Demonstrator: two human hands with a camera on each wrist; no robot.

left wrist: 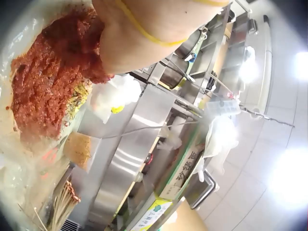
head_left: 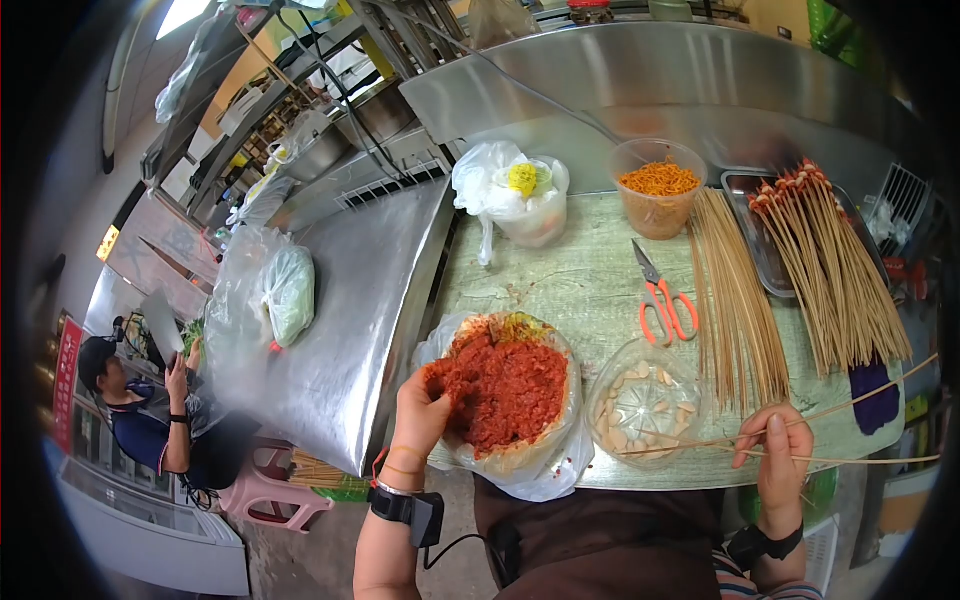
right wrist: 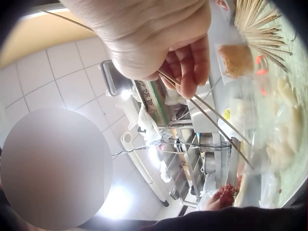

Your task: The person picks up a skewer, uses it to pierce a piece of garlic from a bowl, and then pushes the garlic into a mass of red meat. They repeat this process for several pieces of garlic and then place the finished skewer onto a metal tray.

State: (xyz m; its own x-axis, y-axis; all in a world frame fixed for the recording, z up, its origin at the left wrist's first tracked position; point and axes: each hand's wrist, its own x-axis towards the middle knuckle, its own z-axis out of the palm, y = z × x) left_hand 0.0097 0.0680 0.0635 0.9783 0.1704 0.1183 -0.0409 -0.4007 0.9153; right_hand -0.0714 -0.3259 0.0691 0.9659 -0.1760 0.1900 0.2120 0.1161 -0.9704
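My left hand (head_left: 418, 418) has its fingertips in red minced meat (head_left: 520, 385), grasping some at the left side of a bag-lined bowl (head_left: 562, 440). In the left wrist view the fingers are mostly hidden by the hand and the meat. My right hand (head_left: 782, 452) pinches two thin bamboo skewers (head_left: 860, 461) between thumb and fingers. Their front ends reach over a clear plastic bowl (head_left: 690, 372) that holds several pale pieces (right wrist: 284, 139). Nothing shows threaded on these skewers.
Orange-handled scissors (head_left: 660, 300) lie beyond the clear bowl. Loose skewers (head_left: 735, 300) and a tray (head_left: 780, 278) with skewers tipped in red and white are to the right. Behind stand a tub of orange shreds (head_left: 655, 205) and a bagged tub (head_left: 535, 215). Another person (head_left: 145, 405) sits at left.
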